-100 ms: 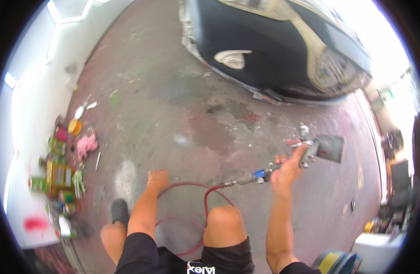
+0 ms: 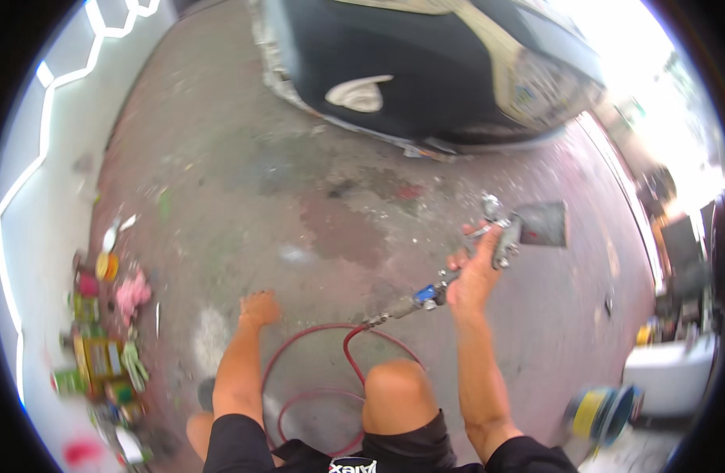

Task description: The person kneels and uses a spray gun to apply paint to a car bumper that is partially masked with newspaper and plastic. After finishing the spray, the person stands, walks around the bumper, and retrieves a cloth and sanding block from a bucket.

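My right hand is wrapped round the handle of a metal spray gun, its fingers at the trigger side. The gun is held out to the right, with a grey cup fixed to it. Below its handle sits a fitting with a blue part, joined to a red air hose that loops down between my legs. My left hand hangs over the floor with its fingers curled in; nothing shows in it. The hose passes beside my left forearm without reaching the hand.
Ahead stands a car body part, dark with pale patches and masked edges. Along the left wall lie several cans, a pink cloth and green gloves. At lower right are a blue-and-yellow bucket and a white box.
The view has turned, so the car part and floor items sit further left. My right hand with the spray gun appears slightly higher and further left.
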Motion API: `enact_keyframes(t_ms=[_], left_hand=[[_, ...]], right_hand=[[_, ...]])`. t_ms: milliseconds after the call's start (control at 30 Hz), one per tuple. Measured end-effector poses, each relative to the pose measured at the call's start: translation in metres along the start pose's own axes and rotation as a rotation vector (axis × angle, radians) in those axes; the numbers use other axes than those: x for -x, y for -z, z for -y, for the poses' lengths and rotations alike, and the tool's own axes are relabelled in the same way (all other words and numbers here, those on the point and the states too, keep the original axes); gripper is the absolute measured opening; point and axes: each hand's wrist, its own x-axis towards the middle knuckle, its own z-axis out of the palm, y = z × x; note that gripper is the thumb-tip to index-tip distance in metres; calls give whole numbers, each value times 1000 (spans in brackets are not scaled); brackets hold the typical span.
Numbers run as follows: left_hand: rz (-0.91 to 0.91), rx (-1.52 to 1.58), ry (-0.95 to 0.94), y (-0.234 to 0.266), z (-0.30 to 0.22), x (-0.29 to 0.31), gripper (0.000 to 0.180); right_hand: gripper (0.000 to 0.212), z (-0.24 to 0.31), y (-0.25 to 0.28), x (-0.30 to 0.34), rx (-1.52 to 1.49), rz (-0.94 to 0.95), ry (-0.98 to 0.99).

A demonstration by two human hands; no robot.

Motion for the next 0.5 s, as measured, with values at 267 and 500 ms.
enact_keyframes(t_ms=[267,500], left_hand=[[-336,99,-210,86,-16,-120,66],[-352,179,-273,89,-43,-214,69]], right_hand=[[52,27,-3,-9,158,-48,0],[54,28,-26,19,307,-249,53]])
